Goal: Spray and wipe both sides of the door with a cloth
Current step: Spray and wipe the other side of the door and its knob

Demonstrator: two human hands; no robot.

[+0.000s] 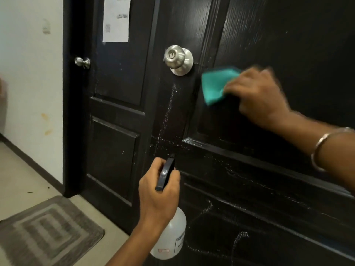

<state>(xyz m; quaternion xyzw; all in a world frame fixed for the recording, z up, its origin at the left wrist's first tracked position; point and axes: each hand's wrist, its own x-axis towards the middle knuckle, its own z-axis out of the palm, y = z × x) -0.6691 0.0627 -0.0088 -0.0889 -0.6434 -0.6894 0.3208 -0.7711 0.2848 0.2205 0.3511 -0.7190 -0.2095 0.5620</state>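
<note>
Head view: right hand (257,95) presses the teal cloth (215,87) flat on the black door (278,35), center-right of frame just beside the knob (177,59), probably for full contact. Left hand (159,192), lower center, grips the spray bottle (171,237) with its nozzle toward the door, so respraying looks quick.

Residential interior, likely apartment hallway. Evidence: two black panelled doors (249,150) side by side, each with a steel knob (177,58); paper notice (116,18) taped on left door; woven mat (44,229) on pale floor (23,173); white wall (28,73), dark skirting.
</note>
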